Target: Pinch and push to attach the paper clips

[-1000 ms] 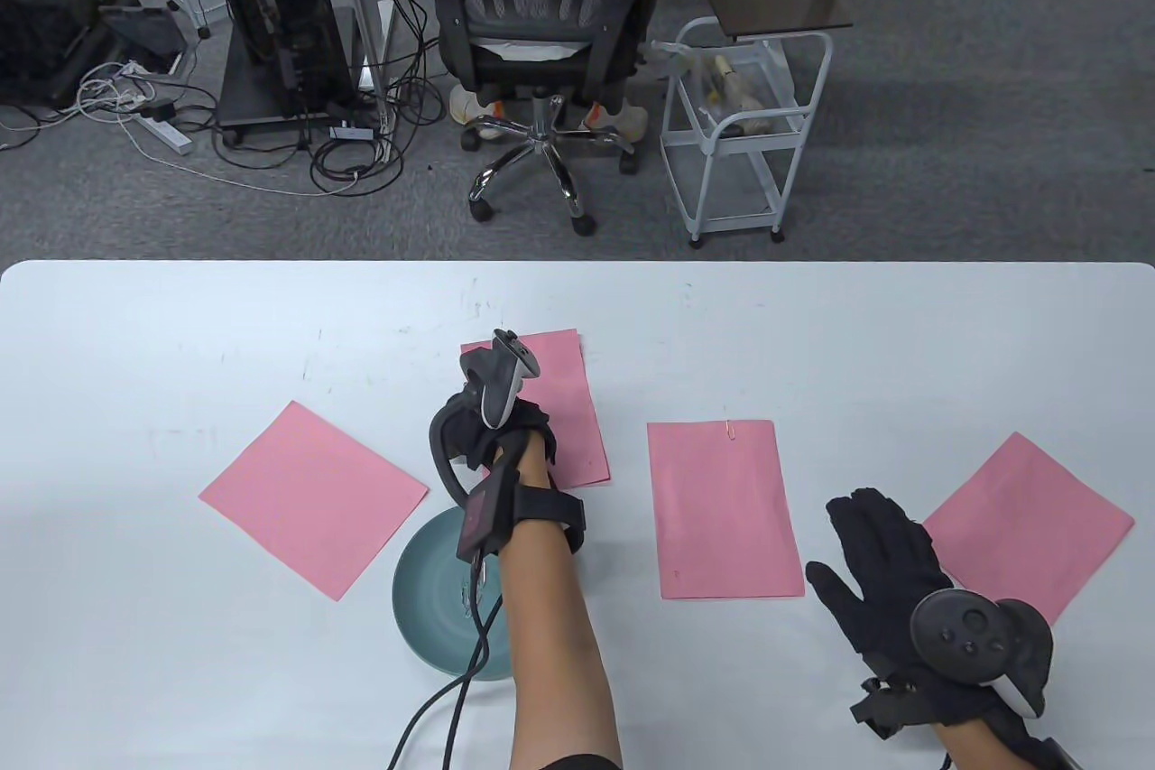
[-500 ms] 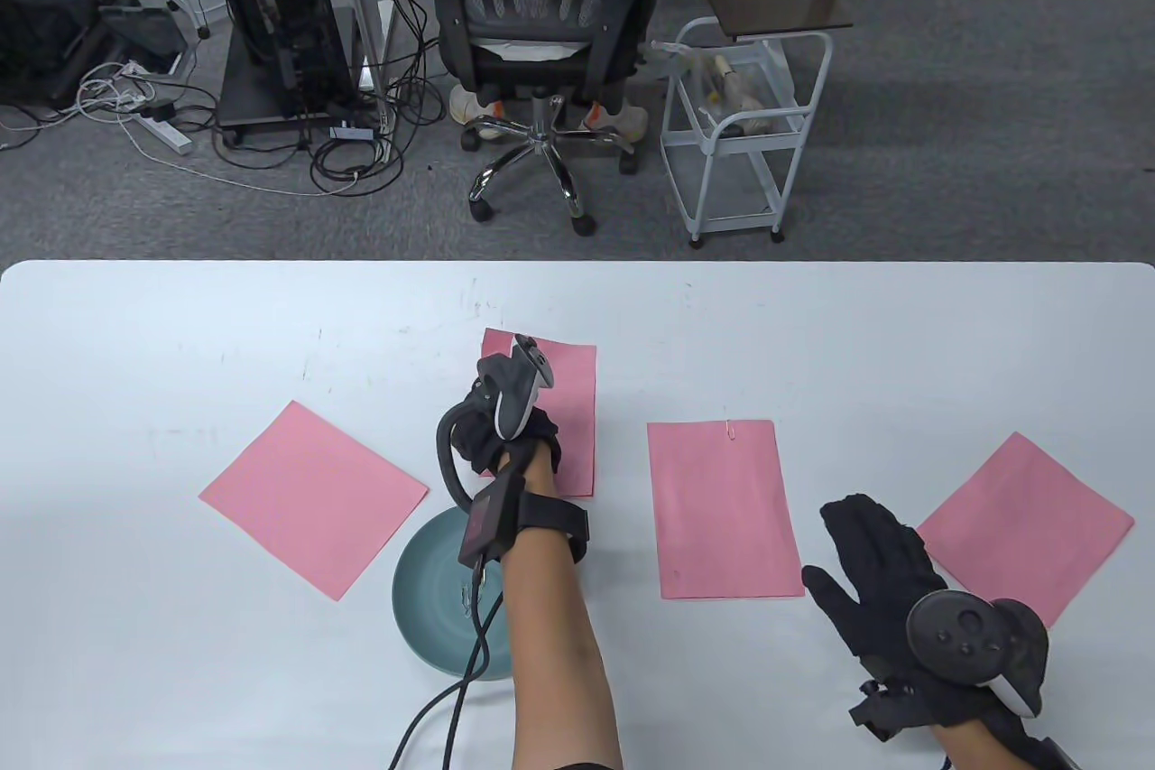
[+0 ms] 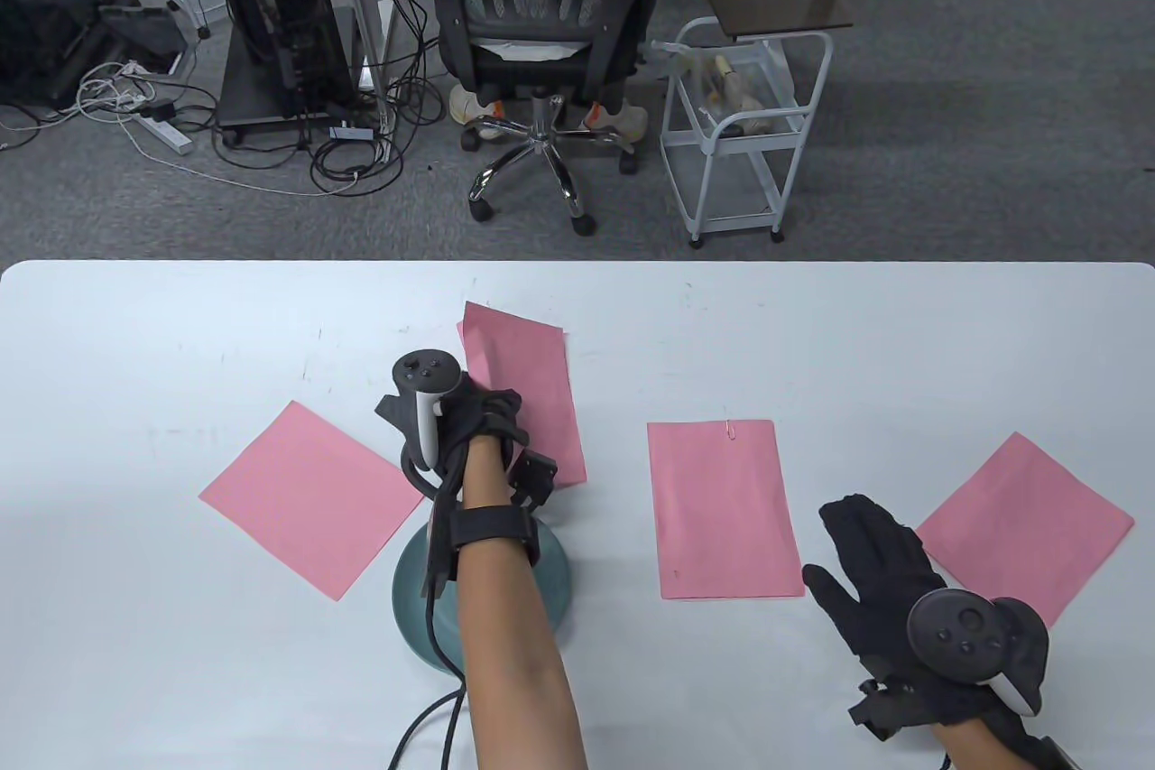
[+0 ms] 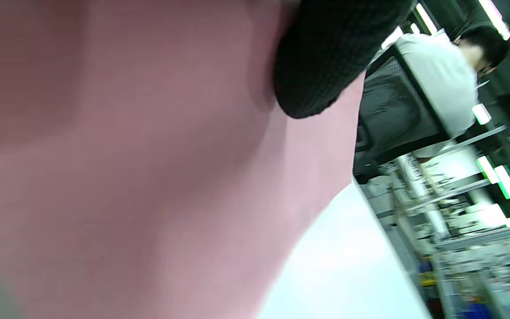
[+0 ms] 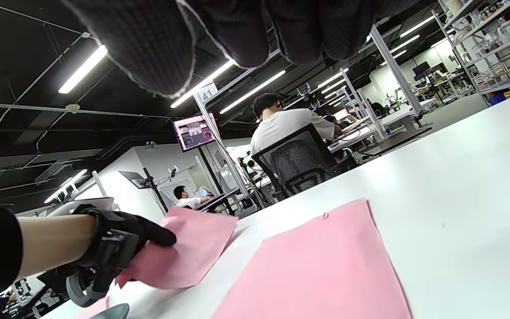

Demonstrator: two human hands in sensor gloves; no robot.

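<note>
My left hand (image 3: 469, 427) grips a pink paper sheet (image 3: 532, 391) near its lower left and holds it lifted off the table; the sheet fills the left wrist view (image 4: 148, 177), with one gloved finger (image 4: 326, 66) on it. In the right wrist view my left hand (image 5: 122, 243) holds the raised sheet (image 5: 193, 248). A second pink sheet (image 3: 722, 508) lies flat at centre right with a paper clip (image 3: 729, 428) on its far edge. My right hand (image 3: 880, 571) rests open and flat on the table, holding nothing.
A teal bowl (image 3: 420, 607) sits under my left forearm near the front edge. Another pink sheet (image 3: 311, 499) lies at the left and one (image 3: 1029, 522) at the right. An office chair and a white cart stand beyond the table's far edge.
My left hand has turned over and shifted left, tilting and lifting the pink sheet with it. My right hand has hardly moved.
</note>
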